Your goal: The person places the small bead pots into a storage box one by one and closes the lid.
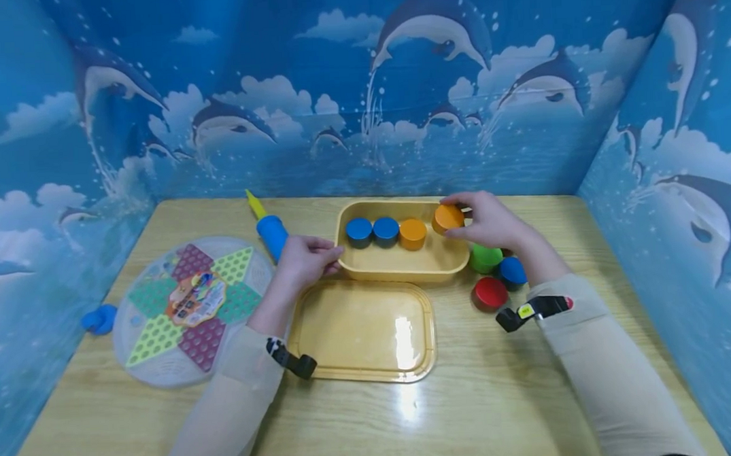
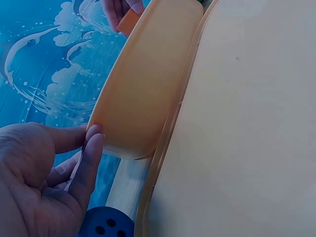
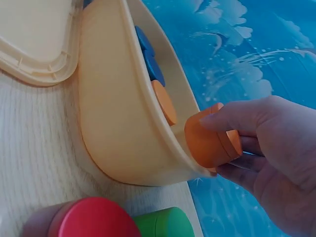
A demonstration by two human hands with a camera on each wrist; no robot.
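Pale sleeves [image 1: 598, 361] are lying nearest; I'm seeing the right hand [image 1: 490, 219] pinching an orange tub [image 1: 447, 219] between thumb and fingers, left hand [image 1: 305, 260] pinching the box rim [image 1: 398, 274].

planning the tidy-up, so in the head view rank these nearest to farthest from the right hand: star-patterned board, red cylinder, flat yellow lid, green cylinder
1. Green cylinder: just below the right hand, beside the yellow tub.
2. Red cylinder: closer to the person than the green one.
3. Flat yellow lid: left of the red cylinder.
4. Star-patterned board: farther left.
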